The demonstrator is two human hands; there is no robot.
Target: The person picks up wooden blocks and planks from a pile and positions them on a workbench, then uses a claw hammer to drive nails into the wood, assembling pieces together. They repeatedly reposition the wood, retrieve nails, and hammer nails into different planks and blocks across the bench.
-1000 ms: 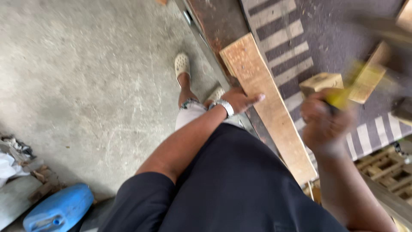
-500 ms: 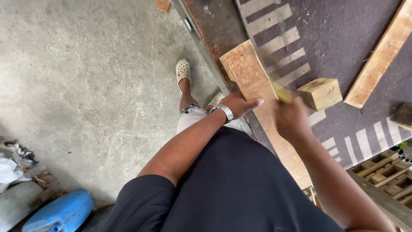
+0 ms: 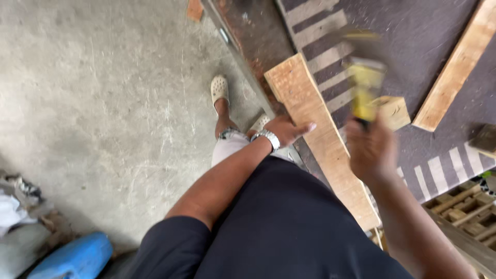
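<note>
Closest to the camera, the person's dark shirt fills the lower frame, and both bare arms reach out from it over the work. The left hand (image 3: 288,129), a metal watch (image 3: 266,138) on its wrist, lies flat with fingers spread on the near edge of the long plank (image 3: 320,139); nothing is clasped in it, and the open palm looks placed there to press the board down and keep it from shifting. The right hand (image 3: 369,150) is raised above the plank's far side, fist wrapped tight around the dark handle of a yellow tool (image 3: 365,93) that points up and away (it is too blurred to tell for certain what kind of tool it is, though the raised, firm hold suits swinging or striking). The plank itself rests lengthwise on a dark mat with pale stripes (image 3: 413,62), which gives it a flat bed clear of the concrete floor (image 3: 103,103). Just past the tool sits a small wood block (image 3: 395,111) on the mat, and farther right a second plank (image 3: 454,72) lies at an angle, well apart from the first. Below the arms, one foot in a pale clog (image 3: 219,89) is planted on the floor beside the mat's edge, bracing the stance, and a blue plastic container (image 3: 72,258) sits at lower left.
</note>
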